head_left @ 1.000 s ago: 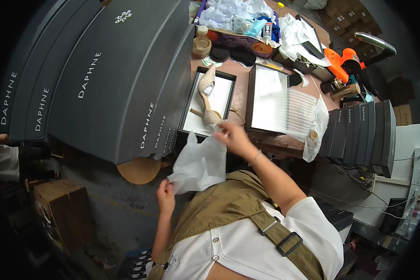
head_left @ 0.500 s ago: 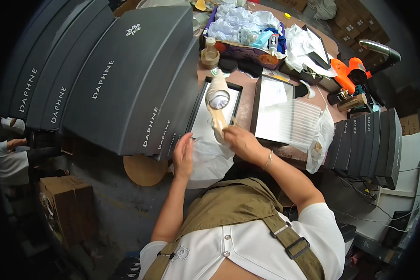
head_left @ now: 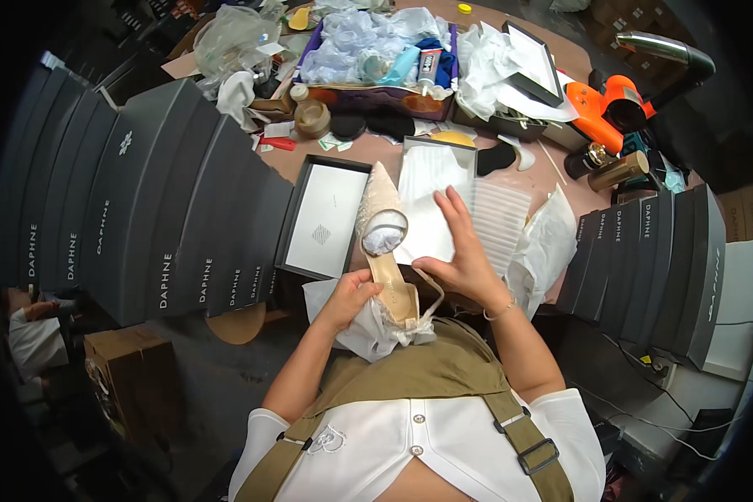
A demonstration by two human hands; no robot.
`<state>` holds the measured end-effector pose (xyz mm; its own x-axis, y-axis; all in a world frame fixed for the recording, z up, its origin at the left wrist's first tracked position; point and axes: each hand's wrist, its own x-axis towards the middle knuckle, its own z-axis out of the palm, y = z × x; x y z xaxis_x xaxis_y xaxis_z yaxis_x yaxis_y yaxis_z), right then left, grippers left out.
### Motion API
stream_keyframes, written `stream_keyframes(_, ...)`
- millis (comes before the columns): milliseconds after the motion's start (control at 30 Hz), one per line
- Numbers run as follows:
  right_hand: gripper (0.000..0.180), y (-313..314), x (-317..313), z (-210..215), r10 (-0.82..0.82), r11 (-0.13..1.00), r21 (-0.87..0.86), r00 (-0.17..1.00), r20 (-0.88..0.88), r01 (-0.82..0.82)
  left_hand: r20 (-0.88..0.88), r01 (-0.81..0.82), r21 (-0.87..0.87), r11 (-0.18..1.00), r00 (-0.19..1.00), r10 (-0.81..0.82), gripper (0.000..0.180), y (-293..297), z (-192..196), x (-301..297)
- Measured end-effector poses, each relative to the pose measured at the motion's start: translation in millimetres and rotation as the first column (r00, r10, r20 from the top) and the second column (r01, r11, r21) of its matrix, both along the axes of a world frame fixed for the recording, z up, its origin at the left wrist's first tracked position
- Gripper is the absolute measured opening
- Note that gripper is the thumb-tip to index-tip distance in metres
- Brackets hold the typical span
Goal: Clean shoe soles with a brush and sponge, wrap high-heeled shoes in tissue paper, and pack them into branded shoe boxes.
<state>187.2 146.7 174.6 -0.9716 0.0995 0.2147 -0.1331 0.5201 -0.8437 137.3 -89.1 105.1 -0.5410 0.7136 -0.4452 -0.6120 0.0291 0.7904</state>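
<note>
A pale, textured, pointed-toe slingback shoe [head_left: 378, 191] lies toe away from me, with crumpled white stuffing [head_left: 384, 237] in its toe opening. My left hand [head_left: 350, 303] is closed on the side of its heel half, thumb over the insole. Loosely beside the heel stands its thin ankle strap [head_left: 433, 294]. My right hand [head_left: 470, 261] is open, fingers spread, just right of the shoe and near that strap. White tissue paper [head_left: 361, 336] hangs beneath the heel and my left hand. Left of the shoe sits an open shallow dark box part [head_left: 330, 219] with a white inside.
Dark shoeboxes [head_left: 155, 209] are stacked at left, more shoeboxes [head_left: 644, 251] at right. Behind are a purple carton [head_left: 393, 100] of crumpled paper, a bottle [head_left: 312, 119] and a paper-lined box [head_left: 440, 155]. An orange heat-gun-like tool [head_left: 590, 110] lies at the right back.
The shoe has come nearer to me. My left hand, open before, now grips it; my right hand has let go and spread. My view has shifted, and the box part now shows further left.
</note>
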Motion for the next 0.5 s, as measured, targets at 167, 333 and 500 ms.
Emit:
stream_keyframes(167,0.1,15.3,-31.7,-22.9,0.093,0.995,-0.034,0.991,0.092,-0.091,-0.07,0.182,-0.113,0.977,0.979,-0.191,0.028,35.9,26.1,23.5)
stream_keyframes(333,0.079,15.7,-36.5,-39.3,0.019,0.995,-0.098,1.0,-0.011,-0.02,-0.077,0.181,-0.059,0.982,0.98,-0.185,0.028,42.9,19.2,31.2)
stream_keyframes(500,0.075,-0.8,-66.2,-48.0,-0.015,1.0,0.009,0.997,0.076,0.014,0.098,0.025,0.021,0.999,0.995,-0.026,0.028,39.9,14.2,17.9)
